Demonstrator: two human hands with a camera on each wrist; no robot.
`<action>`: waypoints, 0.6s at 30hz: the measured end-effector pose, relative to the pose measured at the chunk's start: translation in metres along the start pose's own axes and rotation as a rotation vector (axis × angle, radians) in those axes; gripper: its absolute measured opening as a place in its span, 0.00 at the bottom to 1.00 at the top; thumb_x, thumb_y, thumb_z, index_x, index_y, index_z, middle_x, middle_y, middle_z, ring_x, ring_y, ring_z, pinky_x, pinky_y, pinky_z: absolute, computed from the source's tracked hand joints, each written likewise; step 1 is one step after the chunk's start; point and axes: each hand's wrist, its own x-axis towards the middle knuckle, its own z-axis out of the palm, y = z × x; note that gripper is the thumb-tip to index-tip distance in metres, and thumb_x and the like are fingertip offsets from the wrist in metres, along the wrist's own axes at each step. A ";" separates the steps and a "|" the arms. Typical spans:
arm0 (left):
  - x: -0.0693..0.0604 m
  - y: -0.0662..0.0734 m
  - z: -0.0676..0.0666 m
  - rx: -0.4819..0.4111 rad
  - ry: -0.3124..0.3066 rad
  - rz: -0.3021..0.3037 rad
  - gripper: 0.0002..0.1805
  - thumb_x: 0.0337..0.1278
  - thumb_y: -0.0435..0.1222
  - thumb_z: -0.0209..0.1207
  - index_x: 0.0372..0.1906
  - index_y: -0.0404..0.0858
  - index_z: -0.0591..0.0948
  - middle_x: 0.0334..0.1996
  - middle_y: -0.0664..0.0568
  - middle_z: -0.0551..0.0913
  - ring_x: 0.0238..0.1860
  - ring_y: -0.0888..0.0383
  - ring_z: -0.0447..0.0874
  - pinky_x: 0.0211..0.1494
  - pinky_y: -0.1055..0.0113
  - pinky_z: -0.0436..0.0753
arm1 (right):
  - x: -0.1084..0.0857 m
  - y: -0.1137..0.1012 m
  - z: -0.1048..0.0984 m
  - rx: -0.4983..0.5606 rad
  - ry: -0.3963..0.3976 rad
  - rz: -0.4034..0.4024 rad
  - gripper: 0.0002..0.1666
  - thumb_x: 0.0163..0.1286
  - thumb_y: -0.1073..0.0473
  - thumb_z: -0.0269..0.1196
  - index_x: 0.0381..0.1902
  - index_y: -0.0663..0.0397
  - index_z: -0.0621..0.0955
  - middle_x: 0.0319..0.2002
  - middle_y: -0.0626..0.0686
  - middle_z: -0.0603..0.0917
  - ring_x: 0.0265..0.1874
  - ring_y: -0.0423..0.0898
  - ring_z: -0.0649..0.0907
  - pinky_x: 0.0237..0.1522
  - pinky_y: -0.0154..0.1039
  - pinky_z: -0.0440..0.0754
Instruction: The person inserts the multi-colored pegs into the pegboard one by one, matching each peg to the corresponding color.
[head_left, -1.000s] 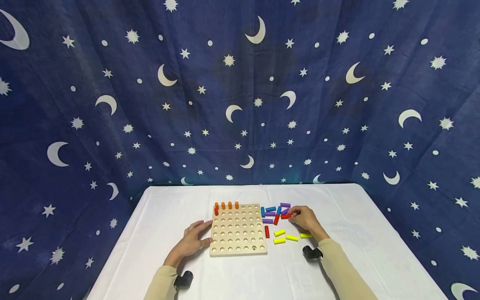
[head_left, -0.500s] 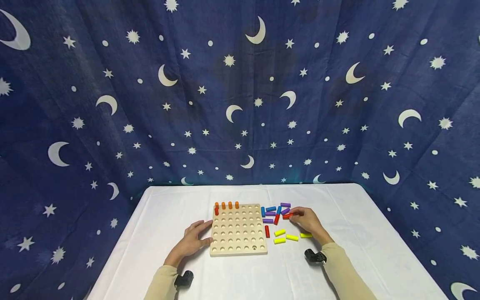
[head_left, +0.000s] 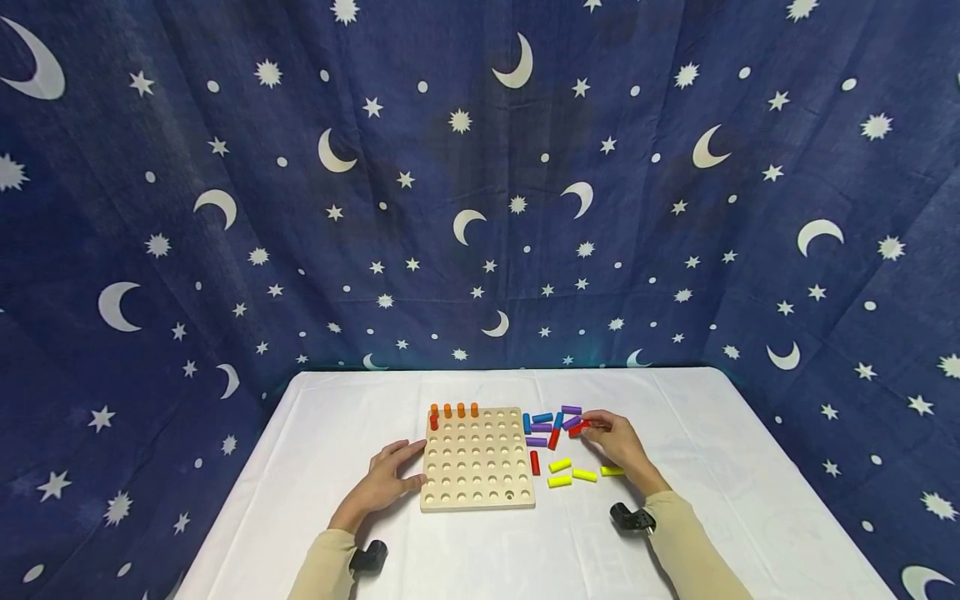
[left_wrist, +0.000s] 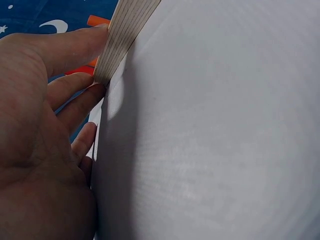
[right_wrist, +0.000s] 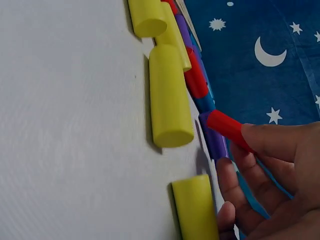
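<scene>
My right hand (head_left: 618,448) pinches a red peg (right_wrist: 226,125) between thumb and fingers, just right of the loose pegs. In the right wrist view the peg is tilted above a purple peg (right_wrist: 215,140). My left hand (head_left: 382,483) touches the left edge of a square wooden pegboard (head_left: 476,502) with extended fingers and thumb; the board's side (left_wrist: 120,42) shows in the left wrist view. Several orange pegs (head_left: 461,410) stand in the board's back row at the left. One red peg (head_left: 433,422) stands in front of the leftmost.
Loose blue pegs (head_left: 543,418), purple pegs (head_left: 536,442) and red pegs (head_left: 535,463) lie right of the board. Several yellow pegs (head_left: 560,482) lie nearer the front. White cloth covers the table (head_left: 480,558); a dark blue patterned curtain (head_left: 420,208) hangs behind.
My right hand has shifted slightly right with the red peg, which has turned from nearly level to tilted. My left hand stays on the board's edge.
</scene>
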 end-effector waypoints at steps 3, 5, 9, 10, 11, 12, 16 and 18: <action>0.000 0.000 0.000 0.003 0.002 0.000 0.35 0.52 0.45 0.69 0.68 0.50 0.74 0.72 0.38 0.63 0.72 0.33 0.53 0.69 0.28 0.55 | 0.000 -0.004 0.001 0.062 0.006 0.003 0.16 0.62 0.66 0.68 0.49 0.61 0.83 0.40 0.56 0.87 0.36 0.41 0.82 0.40 0.30 0.79; 0.000 0.000 0.000 0.007 0.002 -0.001 0.35 0.52 0.45 0.69 0.68 0.50 0.74 0.72 0.38 0.63 0.72 0.33 0.54 0.69 0.28 0.55 | -0.002 -0.007 0.003 0.092 0.003 -0.001 0.16 0.61 0.67 0.68 0.48 0.63 0.83 0.39 0.56 0.87 0.35 0.40 0.82 0.38 0.27 0.79; 0.000 0.001 -0.001 0.008 0.002 -0.001 0.35 0.51 0.45 0.69 0.68 0.50 0.74 0.72 0.38 0.63 0.73 0.33 0.53 0.69 0.28 0.55 | -0.005 -0.015 0.005 0.126 -0.012 -0.010 0.16 0.63 0.67 0.66 0.50 0.62 0.82 0.40 0.56 0.87 0.36 0.40 0.83 0.39 0.28 0.82; 0.000 0.001 -0.001 0.006 0.002 -0.001 0.35 0.51 0.45 0.69 0.68 0.50 0.74 0.72 0.38 0.63 0.73 0.33 0.53 0.69 0.28 0.55 | -0.006 -0.018 0.006 0.126 -0.014 -0.018 0.16 0.64 0.67 0.66 0.50 0.62 0.82 0.41 0.56 0.86 0.36 0.40 0.83 0.39 0.29 0.82; 0.000 0.001 -0.001 0.006 0.002 -0.001 0.35 0.51 0.46 0.69 0.68 0.50 0.74 0.72 0.38 0.63 0.73 0.33 0.53 0.70 0.28 0.55 | -0.007 -0.020 0.007 0.125 -0.016 -0.026 0.16 0.64 0.66 0.65 0.51 0.61 0.82 0.42 0.57 0.86 0.37 0.40 0.83 0.39 0.30 0.82; 0.000 0.001 -0.001 0.005 0.001 -0.002 0.35 0.51 0.46 0.69 0.68 0.50 0.74 0.72 0.38 0.63 0.73 0.33 0.53 0.70 0.28 0.55 | -0.009 -0.023 0.008 0.128 -0.017 -0.028 0.17 0.65 0.66 0.65 0.52 0.61 0.82 0.43 0.58 0.86 0.37 0.41 0.84 0.40 0.33 0.84; 0.001 0.000 0.000 0.009 0.002 -0.006 0.35 0.51 0.46 0.69 0.68 0.51 0.74 0.72 0.39 0.63 0.73 0.33 0.53 0.70 0.29 0.55 | -0.012 -0.035 0.011 0.157 -0.007 -0.039 0.17 0.67 0.65 0.64 0.53 0.58 0.82 0.48 0.60 0.85 0.39 0.44 0.86 0.41 0.39 0.86; 0.001 -0.001 0.000 0.008 0.004 -0.008 0.35 0.51 0.46 0.70 0.67 0.51 0.74 0.72 0.39 0.63 0.73 0.33 0.53 0.70 0.29 0.55 | -0.014 -0.041 0.012 0.189 -0.004 -0.044 0.17 0.68 0.65 0.63 0.54 0.58 0.82 0.49 0.60 0.83 0.39 0.45 0.86 0.42 0.40 0.87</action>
